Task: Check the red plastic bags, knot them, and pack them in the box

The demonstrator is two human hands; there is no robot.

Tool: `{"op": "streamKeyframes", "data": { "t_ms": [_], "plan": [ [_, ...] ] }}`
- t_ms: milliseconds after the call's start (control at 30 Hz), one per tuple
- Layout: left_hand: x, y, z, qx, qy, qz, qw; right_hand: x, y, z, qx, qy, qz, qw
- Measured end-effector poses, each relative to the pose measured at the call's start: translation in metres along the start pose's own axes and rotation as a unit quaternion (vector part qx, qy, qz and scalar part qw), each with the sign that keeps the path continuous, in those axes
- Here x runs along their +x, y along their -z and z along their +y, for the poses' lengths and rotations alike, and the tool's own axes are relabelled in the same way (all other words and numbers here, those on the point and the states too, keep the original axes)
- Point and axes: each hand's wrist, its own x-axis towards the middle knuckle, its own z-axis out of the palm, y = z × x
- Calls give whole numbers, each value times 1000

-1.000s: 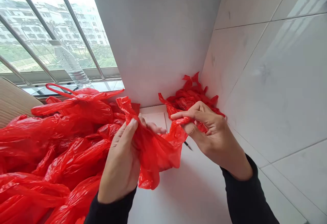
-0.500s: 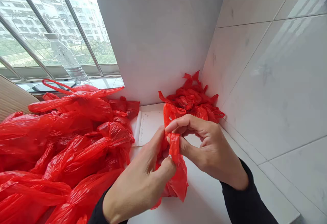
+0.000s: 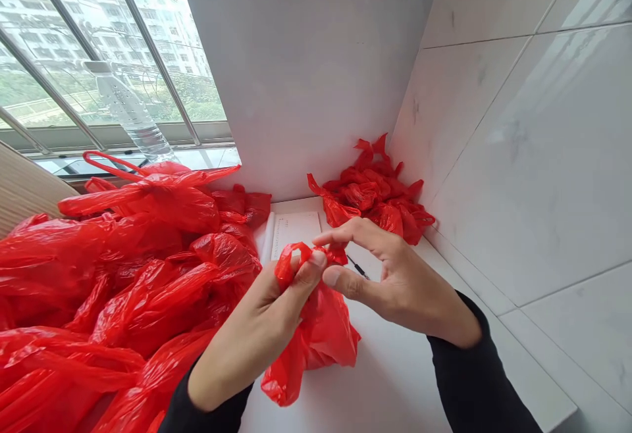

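A filled red plastic bag (image 3: 328, 331) hangs over the white surface, with its top gathered between my two hands. My left hand (image 3: 254, 337) is closed on the gathered neck, thumb pressed down; a loop of red film curls over its fingers. On the other side my right hand (image 3: 395, 272) has thumb and index finger about a bunched bit of the bag's top, close to the left thumb tip. Its other fingers are mostly hidden. What the bag contains cannot be made out.
Several filled red bags (image 3: 128, 268) are heaped at left below the barred window. A clear bottle (image 3: 131, 114) stands by the window. More crumpled red bags (image 3: 370, 189) lie in the back corner. A notebook (image 3: 296, 228) and a pen (image 3: 358, 266) are behind my hands.
The strip of bag that stood up between my hands is now bunched down, with a loop over my left fingers. My left hand has turned and moved slightly left; the bag hangs more openly below.
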Motion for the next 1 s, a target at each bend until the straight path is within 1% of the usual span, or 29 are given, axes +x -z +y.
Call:
{"op": "streamKeyframes", "data": {
  "t_ms": [100, 167, 233, 300, 333, 500, 533, 633, 700, 767, 833, 933, 967, 1000],
  "plan": [
    [3, 4, 3, -37, 70, 9, 997, 1, 1, 2, 0, -20, -4, 1000],
    [5, 4, -1, -78, 106, 31, 991, 2, 0, 3, -2, -22, 8, 1000],
    [6, 2, -6, -110, 125, 60, 984, 1, -2, 3, 2, -17, 31, 999],
    [6, 2, -9, -119, 126, 79, 982, 1, -4, 5, 21, -11, 51, 998],
    [6, 2, -10, -115, 123, 79, 983, 0, -5, 5, 32, -12, 55, 998],
    [3, 6, 1, -90, 123, 28, 988, 1, -8, 6, 86, -36, 20, 995],
    [2, 5, 4, -97, 124, 25, 987, 1, -8, 4, 91, -36, 33, 995],
    [3, 1, 9, -124, 126, 27, 984, 1, -7, -1, 98, -56, 112, 987],
    [4, -1, 7, -135, 120, 24, 983, 1, -5, -5, 116, -81, 132, 981],
    [6, -1, 3, -146, 102, 28, 984, 0, -4, -7, 137, -95, 113, 979],
    [7, 2, -3, -156, 79, 20, 984, -1, -4, -7, 161, -92, 69, 980],
    [9, 9, -9, -145, 52, -27, 988, -1, -7, -3, 191, -80, -15, 978],
    [9, 11, -9, -131, 44, -42, 990, -1, -9, -2, 189, -75, -20, 979],
    [8, 12, -8, -113, 36, -50, 992, 0, -10, -1, 177, -68, -5, 982]
  ]
}}
